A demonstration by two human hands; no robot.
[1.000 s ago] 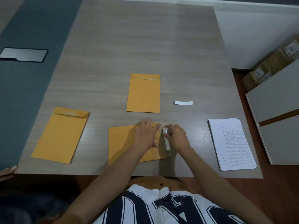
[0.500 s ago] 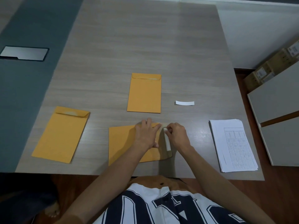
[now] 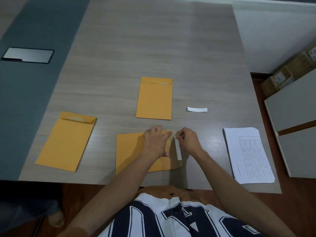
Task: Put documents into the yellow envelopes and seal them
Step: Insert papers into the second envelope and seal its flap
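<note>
A yellow envelope lies sideways at the table's near edge, its open flap pointing right. My left hand presses flat on it with fingers spread. My right hand pinches the far end of a white peel-off strip along the flap. A second yellow envelope lies beyond, flap folded down. A third yellow envelope rests at the left. A stack of printed documents sits to the right.
A loose white paper strip lies right of the middle envelope. A grey panel with a metal plate borders the table's left side. Cardboard boxes and a white cabinet stand at the right. A person's bare foot is under the table.
My right hand has lifted the far end of the white strip a little further off the flap. The hand at the lower left edge is gone from view.
</note>
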